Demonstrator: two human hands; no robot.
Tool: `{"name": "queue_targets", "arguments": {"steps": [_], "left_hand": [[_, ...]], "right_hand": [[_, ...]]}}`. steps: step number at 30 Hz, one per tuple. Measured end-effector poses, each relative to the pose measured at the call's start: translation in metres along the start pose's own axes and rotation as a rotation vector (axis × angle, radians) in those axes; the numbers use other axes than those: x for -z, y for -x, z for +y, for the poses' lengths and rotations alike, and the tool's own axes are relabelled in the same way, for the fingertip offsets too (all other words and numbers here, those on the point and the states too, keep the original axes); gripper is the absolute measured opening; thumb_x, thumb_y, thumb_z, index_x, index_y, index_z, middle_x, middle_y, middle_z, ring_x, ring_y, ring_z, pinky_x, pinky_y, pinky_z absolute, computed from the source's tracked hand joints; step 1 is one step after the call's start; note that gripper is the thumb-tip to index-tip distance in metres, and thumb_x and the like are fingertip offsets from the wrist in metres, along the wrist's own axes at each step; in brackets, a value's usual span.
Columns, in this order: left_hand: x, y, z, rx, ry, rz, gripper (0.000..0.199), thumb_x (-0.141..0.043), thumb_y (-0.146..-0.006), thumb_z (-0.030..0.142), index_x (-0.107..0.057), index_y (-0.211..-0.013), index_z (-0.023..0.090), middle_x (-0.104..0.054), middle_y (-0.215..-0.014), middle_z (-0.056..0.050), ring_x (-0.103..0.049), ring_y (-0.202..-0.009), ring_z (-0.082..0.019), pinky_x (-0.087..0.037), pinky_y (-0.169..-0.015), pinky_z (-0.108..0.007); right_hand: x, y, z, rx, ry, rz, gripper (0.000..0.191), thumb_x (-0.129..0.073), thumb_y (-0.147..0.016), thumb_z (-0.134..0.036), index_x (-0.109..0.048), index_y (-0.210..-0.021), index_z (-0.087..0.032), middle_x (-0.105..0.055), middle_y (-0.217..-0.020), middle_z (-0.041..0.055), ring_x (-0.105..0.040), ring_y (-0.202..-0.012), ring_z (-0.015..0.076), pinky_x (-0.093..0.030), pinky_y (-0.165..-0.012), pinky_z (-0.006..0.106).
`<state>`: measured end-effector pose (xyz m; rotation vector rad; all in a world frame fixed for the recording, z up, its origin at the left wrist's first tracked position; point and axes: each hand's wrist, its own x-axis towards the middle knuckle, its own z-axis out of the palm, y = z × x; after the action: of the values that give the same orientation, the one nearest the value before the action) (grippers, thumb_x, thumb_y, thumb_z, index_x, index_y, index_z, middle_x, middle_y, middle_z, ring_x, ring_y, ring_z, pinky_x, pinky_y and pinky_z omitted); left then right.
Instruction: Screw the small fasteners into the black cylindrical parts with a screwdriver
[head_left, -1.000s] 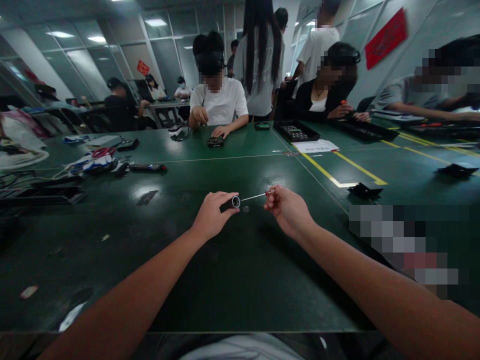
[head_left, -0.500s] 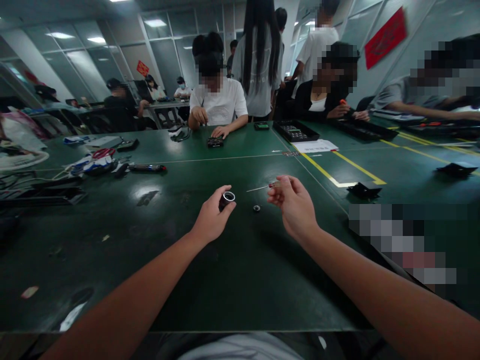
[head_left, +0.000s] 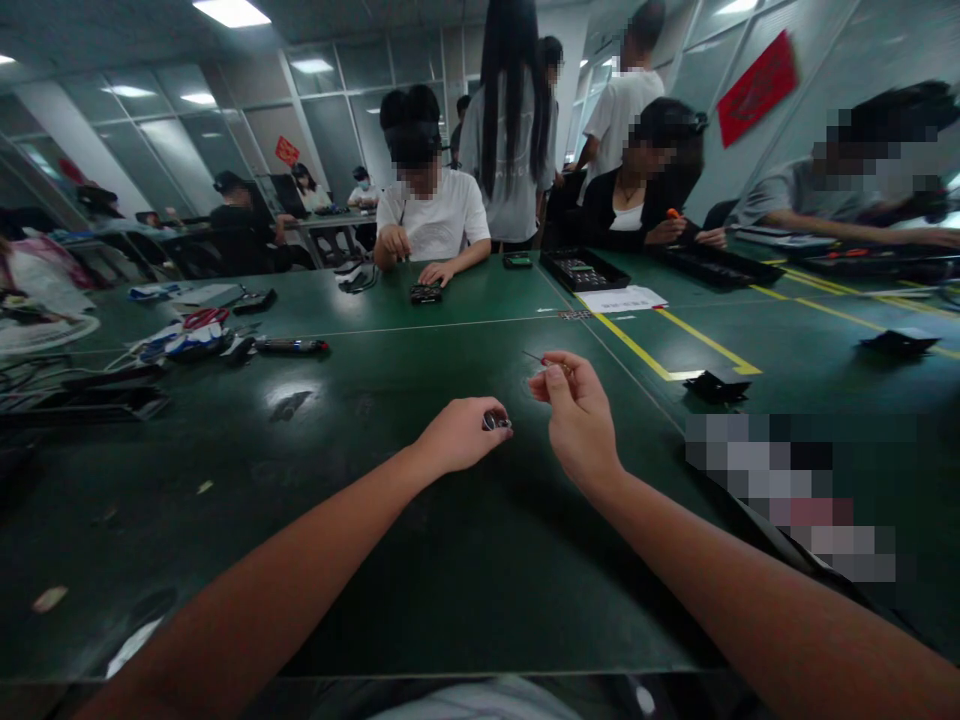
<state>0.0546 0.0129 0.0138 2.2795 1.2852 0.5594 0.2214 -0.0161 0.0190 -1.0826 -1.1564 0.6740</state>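
My left hand [head_left: 459,434] is closed around a small dark cylindrical part [head_left: 493,421] with a bright ring, low over the green table [head_left: 420,560]. The small round piece seen beside it earlier cannot be made out separately. To its right, my right hand [head_left: 576,405] pinches a thin screwdriver [head_left: 546,362] between thumb and fingers. Its slim metal shaft points left and slightly up, apart from the dark part.
A pen-like tool [head_left: 291,346] and a pile of cables and gloves [head_left: 191,335] lie at the left. Black brackets [head_left: 716,387] stand at the right. Across the table, a person in a white shirt handles a small black device [head_left: 426,293]; black trays [head_left: 585,270] lie beyond.
My left hand has moved right with the dark part and tipped it over, reaching where the small round piece lay. The screwdriver in my right hand has tilted, its tip higher.
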Motion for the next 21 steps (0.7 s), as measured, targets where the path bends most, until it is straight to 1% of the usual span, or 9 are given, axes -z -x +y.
{"name": "queue_targets", "arguments": {"steps": [3, 6, 9, 12, 14, 17, 19, 20, 21], "left_hand": [[-0.006, -0.017, -0.001, 0.035, -0.15, -0.101, 0.032, -0.073, -0.084, 0.036, -0.072, -0.114, 0.024, -0.074, -0.1, -0.008, -0.069, -0.089, -0.026, -0.052, -0.076, -0.035], [-0.007, -0.022, 0.001, 0.022, -0.213, -0.173, 0.022, -0.073, -0.083, 0.034, -0.074, -0.102, 0.023, -0.074, -0.094, -0.008, -0.069, -0.086, -0.026, -0.051, -0.073, -0.034], [-0.002, -0.016, 0.001, 0.02, -0.251, -0.18, 0.016, -0.073, -0.082, 0.033, -0.073, -0.094, 0.021, -0.072, -0.091, -0.008, -0.068, -0.084, -0.027, -0.049, -0.07, -0.033], [0.008, -0.002, -0.005, 0.087, -0.227, -0.155, 0.015, -0.071, -0.082, 0.032, -0.071, -0.091, 0.021, -0.071, -0.087, -0.007, -0.066, -0.077, -0.024, -0.047, -0.064, -0.031], [0.019, 0.01, -0.012, 0.142, -0.162, -0.132, 0.013, -0.069, -0.08, 0.03, -0.07, -0.089, 0.021, -0.07, -0.087, -0.006, -0.065, -0.075, -0.022, -0.044, -0.062, -0.03], [0.046, 0.033, -0.028, 0.225, 0.006, -0.069, 0.014, -0.066, -0.078, 0.027, -0.071, -0.09, 0.021, -0.07, -0.088, -0.005, -0.063, -0.074, -0.019, -0.043, -0.061, -0.028], [0.068, 0.054, -0.043, 0.349, 0.237, -0.047, 0.026, -0.062, -0.081, 0.032, -0.072, -0.103, 0.022, -0.068, -0.083, -0.003, -0.058, -0.063, -0.015, -0.041, -0.056, -0.026], [0.08, 0.066, -0.051, 0.422, 0.354, -0.015, 0.03, -0.062, -0.082, 0.036, -0.071, -0.106, 0.02, -0.066, -0.08, -0.002, -0.055, -0.06, -0.013, -0.039, -0.054, -0.025], [0.093, 0.08, -0.061, 0.488, 0.458, 0.064, 0.029, -0.063, -0.082, 0.037, -0.071, -0.103, 0.019, -0.065, -0.078, -0.002, -0.053, -0.059, -0.012, -0.037, -0.051, -0.023]], "right_hand": [[0.0, 0.0, 0.0, 0.002, 0.006, -0.003, 0.023, -0.053, -0.097, -0.042, -0.059, -0.112, -0.026, -0.067, -0.088, 0.0015, -0.066, -0.086, 0.0192, -0.053, -0.087, 0.042], [0.001, 0.0, 0.001, 0.01, 0.004, -0.014, 0.023, -0.053, -0.096, -0.042, -0.059, -0.112, -0.026, -0.067, -0.088, 0.0015, -0.066, -0.087, 0.0195, -0.053, -0.087, 0.041], [0.001, 0.0, 0.001, 0.005, 0.008, -0.025, 0.024, -0.054, -0.096, -0.042, -0.06, -0.112, -0.026, -0.067, -0.09, 0.0018, -0.066, -0.088, 0.0199, -0.053, -0.087, 0.041], [0.001, 0.002, -0.001, -0.004, 0.014, -0.029, 0.023, -0.053, -0.096, -0.042, -0.06, -0.112, -0.026, -0.067, -0.09, 0.0023, -0.066, -0.088, 0.0201, -0.054, -0.086, 0.041], [0.001, 0.003, -0.002, -0.006, 0.022, -0.037, 0.023, -0.053, -0.096, -0.041, -0.06, -0.111, -0.026, -0.067, -0.09, 0.0025, -0.066, -0.088, 0.0202, -0.054, -0.087, 0.042], [0.002, 0.003, -0.002, -0.018, 0.013, -0.054, 0.023, -0.053, -0.096, -0.041, -0.06, -0.112, -0.026, -0.067, -0.091, 0.0024, -0.066, -0.088, 0.0201, -0.053, -0.088, 0.042], [0.003, 0.003, -0.002, -0.028, 0.002, -0.063, 0.022, -0.054, -0.096, -0.041, -0.061, -0.112, -0.026, -0.067, -0.091, 0.0022, -0.066, -0.089, 0.02, -0.053, -0.088, 0.042], [0.003, 0.003, -0.001, -0.031, 0.0, -0.069, 0.023, -0.054, -0.096, -0.04, -0.061, -0.112, -0.026, -0.067, -0.092, 0.0022, -0.066, -0.089, 0.0199, -0.053, -0.088, 0.041], [0.003, 0.002, 0.0, -0.033, 0.0, -0.073, 0.023, -0.054, -0.096, -0.04, -0.061, -0.112, -0.026, -0.067, -0.092, 0.0022, -0.066, -0.09, 0.0199, -0.053, -0.088, 0.041]]}}
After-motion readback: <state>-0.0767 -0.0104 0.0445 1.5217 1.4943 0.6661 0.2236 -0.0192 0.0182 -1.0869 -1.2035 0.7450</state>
